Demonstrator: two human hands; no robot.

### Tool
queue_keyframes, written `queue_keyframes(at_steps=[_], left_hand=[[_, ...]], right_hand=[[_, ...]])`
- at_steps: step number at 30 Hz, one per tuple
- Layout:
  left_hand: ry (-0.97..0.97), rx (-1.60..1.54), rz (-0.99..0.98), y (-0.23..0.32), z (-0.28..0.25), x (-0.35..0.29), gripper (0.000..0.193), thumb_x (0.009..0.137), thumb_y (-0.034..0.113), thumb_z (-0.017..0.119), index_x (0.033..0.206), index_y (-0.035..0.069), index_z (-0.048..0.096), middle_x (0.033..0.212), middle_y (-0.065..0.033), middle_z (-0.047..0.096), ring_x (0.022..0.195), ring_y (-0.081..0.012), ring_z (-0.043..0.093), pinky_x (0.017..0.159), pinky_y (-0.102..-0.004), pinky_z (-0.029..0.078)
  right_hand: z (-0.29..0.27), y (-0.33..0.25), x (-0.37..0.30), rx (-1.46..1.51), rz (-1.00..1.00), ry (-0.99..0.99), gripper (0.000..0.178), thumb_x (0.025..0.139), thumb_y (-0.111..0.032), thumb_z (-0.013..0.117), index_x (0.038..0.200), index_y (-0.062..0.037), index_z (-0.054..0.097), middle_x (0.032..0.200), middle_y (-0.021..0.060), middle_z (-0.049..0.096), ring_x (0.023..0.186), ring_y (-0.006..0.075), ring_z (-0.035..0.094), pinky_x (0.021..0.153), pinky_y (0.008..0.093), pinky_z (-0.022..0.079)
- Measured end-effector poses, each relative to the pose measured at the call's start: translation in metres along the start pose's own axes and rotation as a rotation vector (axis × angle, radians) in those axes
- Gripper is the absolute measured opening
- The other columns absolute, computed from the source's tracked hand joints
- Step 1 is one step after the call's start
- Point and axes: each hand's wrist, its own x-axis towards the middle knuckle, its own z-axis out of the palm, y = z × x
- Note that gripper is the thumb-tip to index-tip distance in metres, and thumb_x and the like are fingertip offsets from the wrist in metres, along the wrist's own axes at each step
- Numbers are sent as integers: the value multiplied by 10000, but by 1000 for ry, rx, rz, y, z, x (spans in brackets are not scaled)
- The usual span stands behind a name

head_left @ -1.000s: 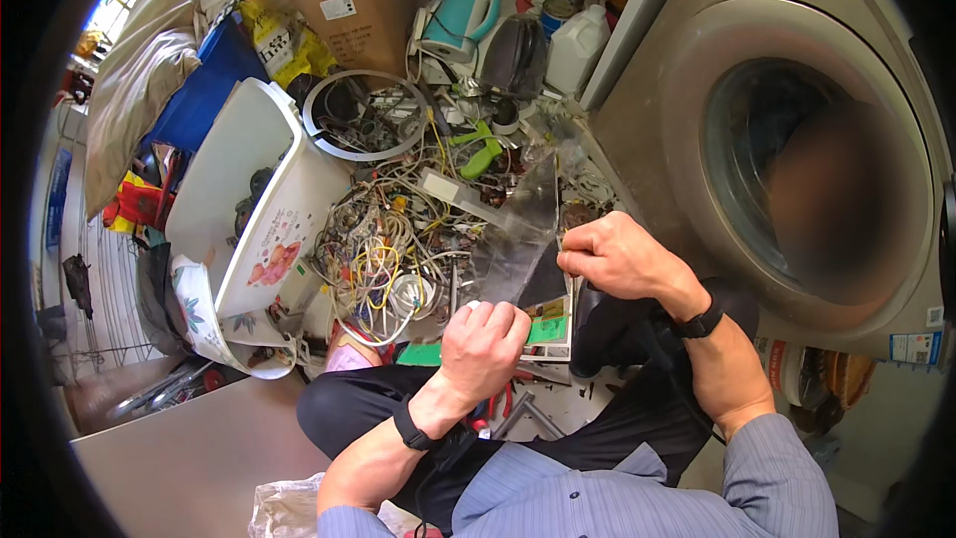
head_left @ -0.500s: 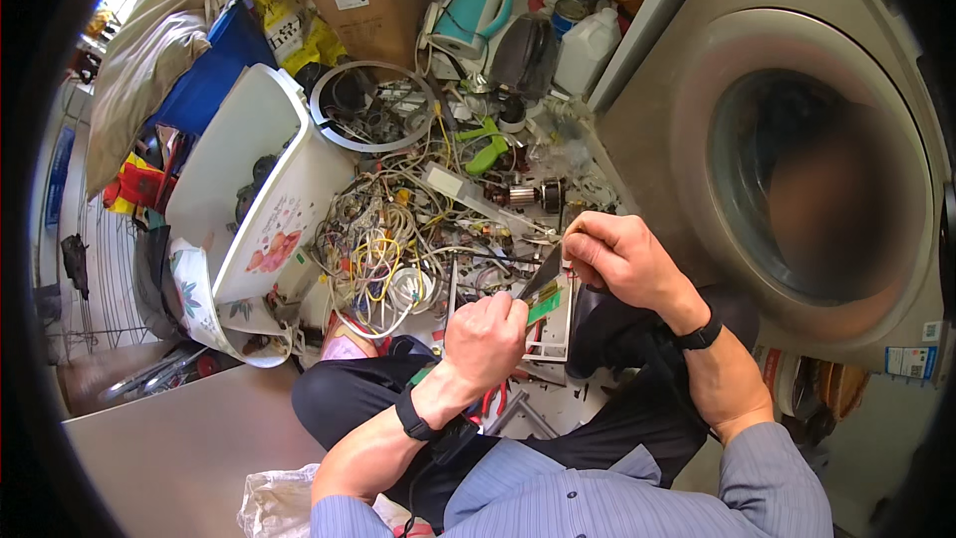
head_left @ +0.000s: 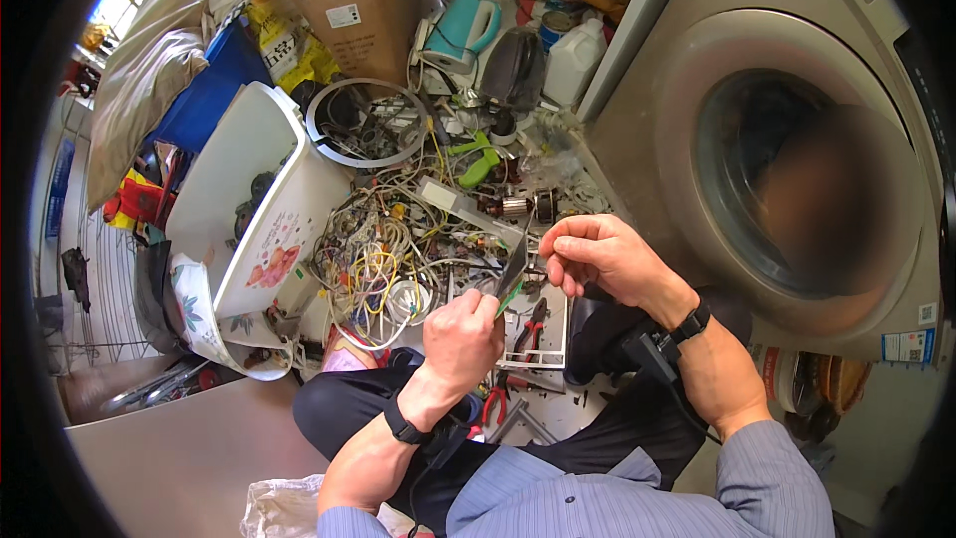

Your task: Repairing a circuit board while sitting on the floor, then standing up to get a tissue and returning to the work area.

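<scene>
My left hand (head_left: 464,341) is closed round the lower end of a thin, flat, dark panel with a green strip (head_left: 513,274), which stands tilted with its edge toward me. The gripped end is hidden by my fingers. Just right of the panel's upper part, my right hand (head_left: 607,261) is loosely curled, its fingers slightly parted and nothing visible in them. Below the hands, red-and-black pliers (head_left: 531,327) lie in a white frame (head_left: 551,359). A red-handled tool (head_left: 495,403) lies nearer, between my legs.
A tangle of cables (head_left: 373,254) spreads ahead to the left, beside a tilted white bin (head_left: 264,254). A metal ring (head_left: 413,149), a green plastic handle (head_left: 480,167) and a motor rotor (head_left: 516,207) lie farther off. The washing machine (head_left: 662,159) bounds the right side.
My right hand has let go of the panel's upper end and loosened its fingers. My left hand has shifted left and turned the panel more edge-on, baring the pliers below.
</scene>
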Motion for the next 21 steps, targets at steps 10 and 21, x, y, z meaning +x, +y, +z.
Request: queue_keyframes(at_steps=[10, 21], left_hand=[[40, -334, -255, -24, -53, 19, 81, 802, 73, 718, 830, 16, 667, 705, -121, 633, 614, -294, 619, 570, -390, 470], [-96, -1269, -653, -30, -58, 6, 170, 865, 171, 806, 934, 49, 710, 832, 10, 692, 728, -72, 614, 680, -249, 495]], right_hand=[[-2, 10, 10, -390, -222, 222, 251, 986, -232, 612, 969, 4, 698, 752, 39, 691, 640, 102, 617, 600, 246, 487], [47, 17, 0, -386, -316, 44, 196, 1000, -128, 577, 1033, 24, 696, 838, 48, 694, 766, 102, 636, 701, 265, 527]])
